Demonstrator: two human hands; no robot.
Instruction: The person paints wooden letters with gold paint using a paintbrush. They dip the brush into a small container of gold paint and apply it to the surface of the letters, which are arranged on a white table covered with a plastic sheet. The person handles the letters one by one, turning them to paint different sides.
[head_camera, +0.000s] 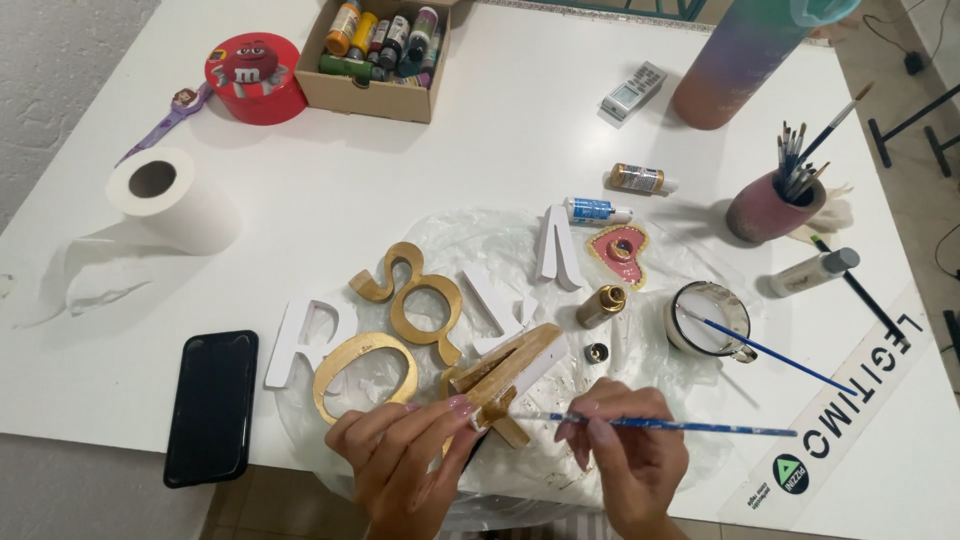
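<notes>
Wooden letter (505, 375), part gold, part white, sits tilted at near table edge over plastic sheet (480, 240). Your left hand (400, 455) pinches its lower end, fingers closed on it. Your right hand (625, 450) grips blue-handled brush (660, 425), tip touching letter. Gold ring letter (362, 375) lies just left; open gold paint bottle (601, 306) behind.

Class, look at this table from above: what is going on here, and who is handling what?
A person is painting wooden letters gold. The left hand holds a partly gold letter tilted over a plastic sheet, and the right hand holds a blue paintbrush with its tip at the letter. Nearby lie a gold ring-shaped letter, a white letter, an open gold paint bottle and a cup with another brush.
</notes>
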